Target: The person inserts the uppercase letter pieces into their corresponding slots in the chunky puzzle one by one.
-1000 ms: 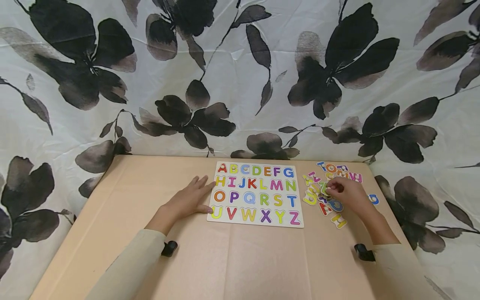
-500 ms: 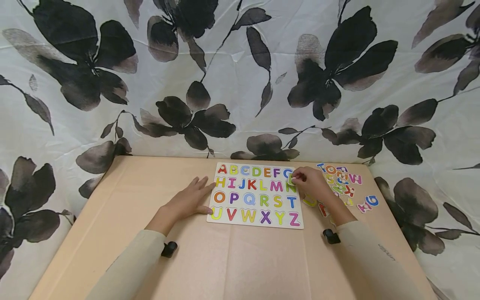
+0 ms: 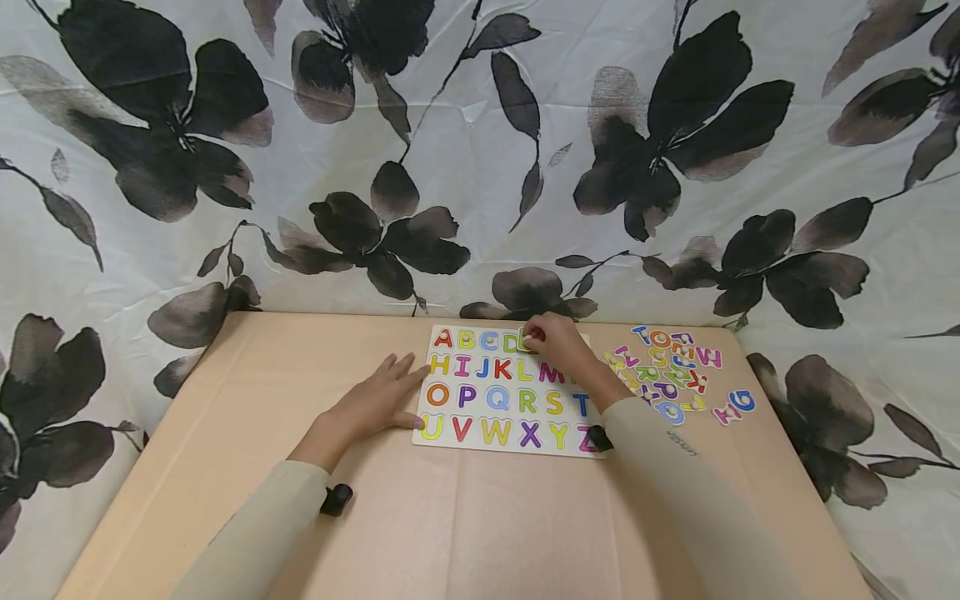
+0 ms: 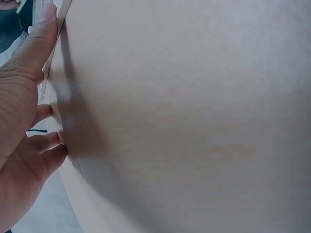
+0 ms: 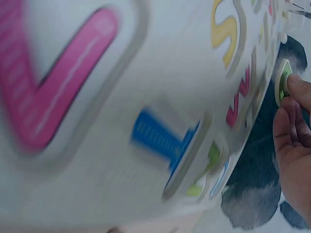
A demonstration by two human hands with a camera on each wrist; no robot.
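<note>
A white alphabet puzzle board (image 3: 480, 413) lies on the table, with rows of coloured letters A to Z. My left hand (image 3: 375, 400) rests at its left edge, fingers spread and thumb near the U; the left wrist view shows the thumb (image 4: 41, 36) along the edge. Above the top row, by the D, my right hand (image 3: 562, 346) pinches a green letter piece (image 3: 522, 342). In the right wrist view this letter piece (image 5: 284, 80) is held between thumb and fingers, raised off the board. Which letter it is cannot be read. The right hand and forearm hide several letters.
Several loose letter pieces (image 3: 664, 390) lie in a heap right of the board. A pink H (image 3: 727, 414) and a blue letter (image 3: 742, 401) sit apart from it. Beyond the tan table (image 3: 525, 517) hangs a white cloth (image 3: 480, 167) with dark flowers.
My right hand has carried the green letter piece from the heap leftward, over the board's right edge, to near the D. The left hand has stayed in place.
</note>
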